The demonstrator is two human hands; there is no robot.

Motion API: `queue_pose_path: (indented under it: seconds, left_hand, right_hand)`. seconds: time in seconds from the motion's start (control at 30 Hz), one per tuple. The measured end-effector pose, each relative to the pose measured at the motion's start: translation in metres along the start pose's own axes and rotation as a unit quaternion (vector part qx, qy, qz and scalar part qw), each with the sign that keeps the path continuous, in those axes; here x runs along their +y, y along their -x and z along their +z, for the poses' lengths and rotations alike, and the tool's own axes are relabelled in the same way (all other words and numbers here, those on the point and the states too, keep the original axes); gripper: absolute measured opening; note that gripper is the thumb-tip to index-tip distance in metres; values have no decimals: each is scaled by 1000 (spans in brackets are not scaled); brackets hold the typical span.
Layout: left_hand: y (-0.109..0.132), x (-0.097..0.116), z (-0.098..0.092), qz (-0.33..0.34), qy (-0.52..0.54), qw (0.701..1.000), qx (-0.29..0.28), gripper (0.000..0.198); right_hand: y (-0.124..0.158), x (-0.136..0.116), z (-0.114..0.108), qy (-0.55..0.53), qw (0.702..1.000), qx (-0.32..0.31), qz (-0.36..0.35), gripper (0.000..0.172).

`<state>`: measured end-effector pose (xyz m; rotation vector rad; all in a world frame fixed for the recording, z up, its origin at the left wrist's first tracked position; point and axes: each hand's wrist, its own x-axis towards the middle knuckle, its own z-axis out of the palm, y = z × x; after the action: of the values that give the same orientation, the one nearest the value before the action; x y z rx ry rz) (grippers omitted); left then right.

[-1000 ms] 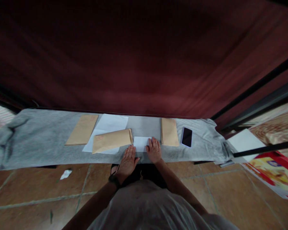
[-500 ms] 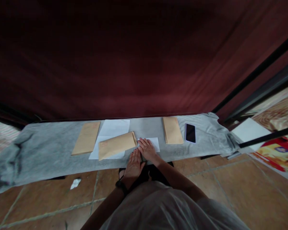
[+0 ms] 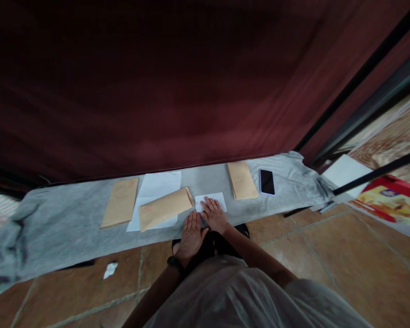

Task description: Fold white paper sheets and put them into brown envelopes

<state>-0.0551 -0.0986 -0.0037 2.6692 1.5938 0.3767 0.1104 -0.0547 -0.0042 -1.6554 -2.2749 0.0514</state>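
My right hand (image 3: 214, 215) lies flat, fingers stretched out, on a small folded white paper (image 3: 218, 197). Just to its left, my left hand (image 3: 191, 234) rests flat with its fingertips on the grey cloth beside the paper's lower left corner. A brown envelope (image 3: 166, 209) lies slanted left of the hands, partly over larger white sheets (image 3: 160, 184). Farther left is a stack of brown envelopes (image 3: 120, 202). Right of the white paper lies another group of brown envelopes (image 3: 243, 180).
A phone (image 3: 267, 182) lies at the right on the grey cloth (image 3: 71, 218) covering the long narrow surface. Behind rises a dark red curtain (image 3: 177, 100). A red and yellow box (image 3: 392, 200) stands at the far right, and a crumpled white scrap (image 3: 110, 269) is on the tiled floor.
My right hand has slid slightly right and down over the white paper, showing more of its left part. My left hand stays nearly in place. The whole view has tilted a little.
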Motion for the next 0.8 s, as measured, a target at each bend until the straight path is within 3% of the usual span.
queue_pose_path:
  seconds: [0.2, 0.33, 0.53, 0.67, 0.8]
  left_hand:
    - [1, -2, 0, -4, -10, 1000, -8, 65]
    - [-1, 3, -2, -22, -6, 1000, -9, 64]
    - [-44, 33, 2, 14, 48, 999, -19, 59]
    - [-77, 43, 10, -3, 70, 997, -38, 61]
    - [-76, 35, 11, -19, 58, 997, -36, 67]
  right_hand:
    - [20, 20, 1, 36, 994, 39, 100, 56]
    - [28, 35, 1, 45, 990, 59, 123, 59]
    - [31, 38, 0, 41, 991, 35, 125, 59]
    - [31, 39, -3, 46, 991, 18, 120, 55]
    - [32, 39, -3, 48, 992, 37, 114, 58]
